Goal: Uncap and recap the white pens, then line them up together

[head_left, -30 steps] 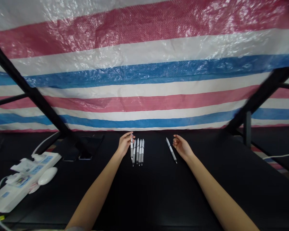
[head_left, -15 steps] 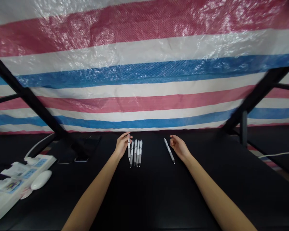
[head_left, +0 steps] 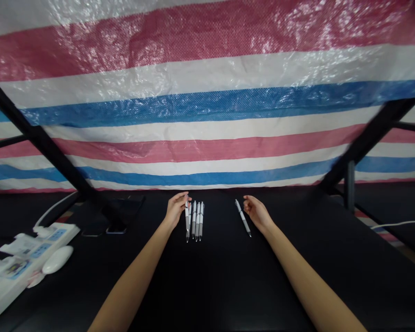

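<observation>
Several white-and-grey retractable pens (head_left: 197, 221) lie side by side on the black tabletop, tips toward me. My left hand (head_left: 176, 209) is at the far end of the leftmost pen (head_left: 187, 221), its fingertips pinching the pen's top. A single matching pen (head_left: 243, 218) lies apart to the right, slanted. My right hand (head_left: 256, 212) rests just right of that pen's upper end, fingers loosely apart and holding nothing.
A white power strip (head_left: 31, 263) with a white computer mouse (head_left: 57, 259) sits at the left, near dark phones (head_left: 119, 216). Black frame struts cross a striped woven tarp (head_left: 207, 108) behind the black table (head_left: 207, 286). A white cable (head_left: 401, 224) runs at the right.
The whole view has shifted slightly left and down. My left hand remains at the top of the leftmost pen, and my right hand stays beside the single pen.
</observation>
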`<move>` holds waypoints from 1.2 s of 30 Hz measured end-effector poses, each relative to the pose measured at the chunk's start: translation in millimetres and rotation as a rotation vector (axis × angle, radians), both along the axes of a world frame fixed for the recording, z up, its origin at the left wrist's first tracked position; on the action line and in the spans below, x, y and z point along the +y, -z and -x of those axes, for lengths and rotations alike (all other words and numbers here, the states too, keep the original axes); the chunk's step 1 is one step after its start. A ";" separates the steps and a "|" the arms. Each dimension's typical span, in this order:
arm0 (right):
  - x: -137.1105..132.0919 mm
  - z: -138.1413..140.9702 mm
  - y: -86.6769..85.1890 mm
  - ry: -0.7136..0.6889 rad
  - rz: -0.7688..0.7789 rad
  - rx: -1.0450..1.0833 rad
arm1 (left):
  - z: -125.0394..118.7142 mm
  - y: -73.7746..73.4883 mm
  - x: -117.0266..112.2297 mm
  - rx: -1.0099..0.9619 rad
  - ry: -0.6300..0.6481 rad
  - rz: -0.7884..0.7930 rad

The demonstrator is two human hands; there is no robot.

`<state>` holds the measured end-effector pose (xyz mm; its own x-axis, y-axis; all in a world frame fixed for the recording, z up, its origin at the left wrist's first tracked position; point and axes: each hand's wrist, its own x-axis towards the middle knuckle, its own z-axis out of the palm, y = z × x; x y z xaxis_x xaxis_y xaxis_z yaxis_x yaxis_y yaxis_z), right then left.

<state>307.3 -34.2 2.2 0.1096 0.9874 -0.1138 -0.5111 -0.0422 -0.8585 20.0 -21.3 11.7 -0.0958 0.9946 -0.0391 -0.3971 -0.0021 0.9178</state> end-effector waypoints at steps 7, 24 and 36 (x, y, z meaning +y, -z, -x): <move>-1.7 0.0 -2.6 -0.006 -0.013 -0.012 | -4.8 -1.1 -4.8 0.158 0.043 -0.104; -26.3 -8.4 -28.2 -0.033 -0.189 -1.494 | -9.6 15.7 1.8 0.692 -0.078 -0.341; -31.0 -7.0 -30.3 -0.325 -0.082 -1.764 | -12.2 18.9 -0.6 1.119 -0.051 -0.464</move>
<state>314.3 -65.2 32.5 -0.1447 0.9885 -0.0443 0.9357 0.1221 -0.3309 32.2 -21.9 -7.1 0.1120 0.8862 0.4496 0.6250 -0.4146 0.6614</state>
